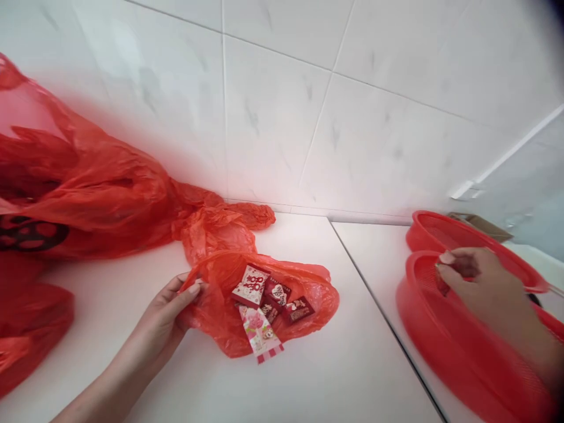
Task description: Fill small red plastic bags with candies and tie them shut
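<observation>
My left hand (pixel 174 305) pinches the rim of a small red plastic bag (pixel 312 279), which lies spread on the white surface with its mouth held wide. Several small wrapped sweets rest in it, among them a white-and-red packet (pixel 251 286), dark red packets (pixel 299 309) and a pink packet (pixel 259 332) that juts over the front rim. Far to the right, my right hand (pixel 480 288) is over a red plastic basket (pixel 416 305), its fingers closed on a small dark red item (pixel 442 281). Blur and the fingers hide what kind of item it is.
Large red plastic bags (pixel 118 200) with a black print are heaped at the left against the tiled wall (pixel 273 117). A second red basket (pixel 423 226) stands behind the first. A dark seam (pixel 374 294) divides the white surface (pixel 330 376). A brown box (pixel 482 226) is at the far right.
</observation>
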Action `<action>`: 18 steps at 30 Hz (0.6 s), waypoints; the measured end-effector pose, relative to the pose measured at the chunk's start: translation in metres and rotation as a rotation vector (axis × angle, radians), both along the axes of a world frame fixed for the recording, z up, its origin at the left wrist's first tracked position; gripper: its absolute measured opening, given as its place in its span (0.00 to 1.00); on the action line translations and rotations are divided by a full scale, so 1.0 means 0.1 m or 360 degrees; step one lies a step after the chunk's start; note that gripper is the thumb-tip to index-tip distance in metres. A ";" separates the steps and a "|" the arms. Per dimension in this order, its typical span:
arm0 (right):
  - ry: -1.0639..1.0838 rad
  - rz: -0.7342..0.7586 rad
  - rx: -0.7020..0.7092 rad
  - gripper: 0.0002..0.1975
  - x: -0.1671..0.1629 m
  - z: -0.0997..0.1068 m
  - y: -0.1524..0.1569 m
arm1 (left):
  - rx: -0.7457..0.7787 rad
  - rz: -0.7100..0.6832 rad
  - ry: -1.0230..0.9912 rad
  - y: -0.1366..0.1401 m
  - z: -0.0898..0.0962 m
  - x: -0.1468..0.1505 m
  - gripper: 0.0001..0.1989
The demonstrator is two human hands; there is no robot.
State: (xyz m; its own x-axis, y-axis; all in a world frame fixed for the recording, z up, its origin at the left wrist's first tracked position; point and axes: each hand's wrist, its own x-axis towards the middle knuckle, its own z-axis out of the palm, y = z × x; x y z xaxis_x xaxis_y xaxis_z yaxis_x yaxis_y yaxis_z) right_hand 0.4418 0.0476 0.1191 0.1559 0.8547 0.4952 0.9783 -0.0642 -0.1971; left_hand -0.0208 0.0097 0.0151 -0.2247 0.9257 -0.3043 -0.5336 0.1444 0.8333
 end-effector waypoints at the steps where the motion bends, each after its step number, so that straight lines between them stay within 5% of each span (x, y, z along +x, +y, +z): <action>1: 0.0112 -0.0071 0.0020 0.05 -0.12 0.04 0.04 | 0.0021 -0.0011 -0.0008 -0.01 0.00 0.00 0.23; 4: 0.0086 0.0174 0.0168 0.09 -0.68 0.11 -0.04 | 0.0116 -0.0063 -0.0030 -0.03 -0.01 0.01 0.20; 6: -0.0029 0.0621 0.0177 0.06 -1.12 0.09 -0.15 | 0.0169 -0.0080 -0.0039 -0.05 -0.01 0.01 0.17; 9: -0.0172 0.1238 0.0046 0.05 -1.68 -0.04 -0.18 | 0.0226 -0.0089 -0.0055 -0.07 0.00 0.02 0.15; 11: -0.0294 0.1413 -0.0054 0.09 -1.89 -0.13 -0.09 | 0.0271 -0.0099 -0.0058 -0.08 0.02 0.02 0.14; 14: -0.0322 0.1337 -0.0093 0.12 -1.90 -0.23 0.05 | 0.0311 -0.0139 -0.0053 -0.09 0.05 0.01 0.13; 18: -0.0023 0.0950 -0.0331 0.23 -1.57 -0.45 0.13 | 0.0334 -0.0140 -0.0056 -0.10 0.10 0.00 0.15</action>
